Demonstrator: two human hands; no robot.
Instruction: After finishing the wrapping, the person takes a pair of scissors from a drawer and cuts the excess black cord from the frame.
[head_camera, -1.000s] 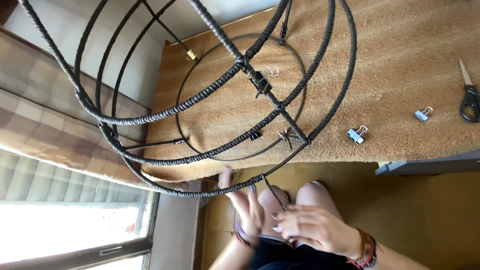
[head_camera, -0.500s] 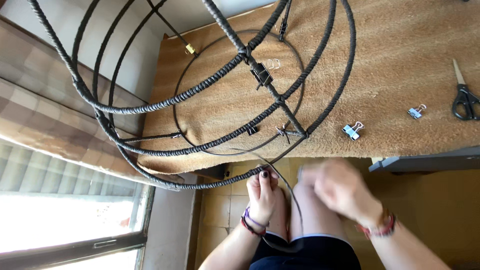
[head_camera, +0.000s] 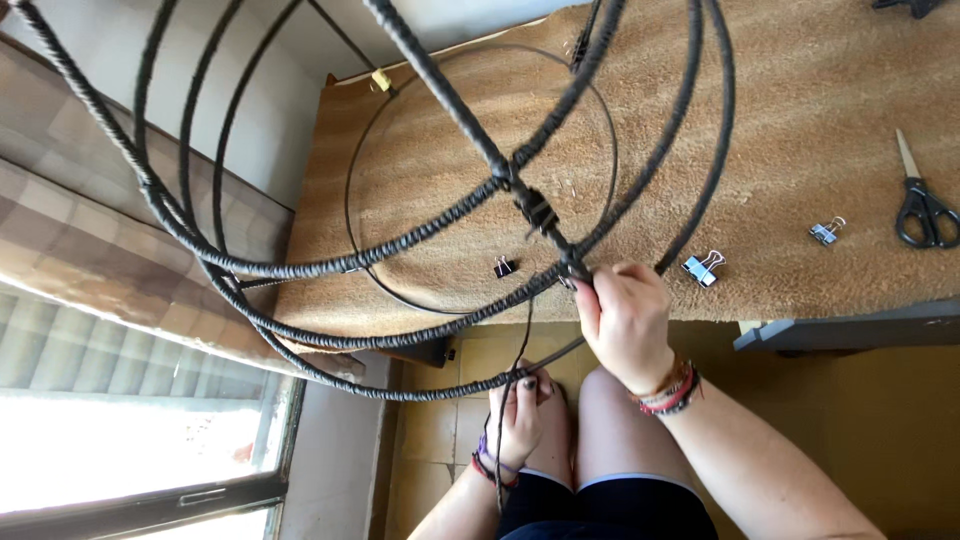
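Where the cord-wrapped wire frame (head_camera: 330, 265) stands on the brown mat (head_camera: 800, 130), its curved ribs meet at a crossing just above the mat's near edge. The right hand (head_camera: 625, 320) is closed around that crossing; the left hand (head_camera: 520, 415), below the mat's edge, pinches a thin dark cord (head_camera: 510, 400). The frame looks light, stiff and springy, and the wrapping should give good grip; joints seem the firmest holds. No labels or packages are visible.

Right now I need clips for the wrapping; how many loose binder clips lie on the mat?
3: a black binder clip, a silver one beside the right hand, another near the scissors. Others may be hidden.
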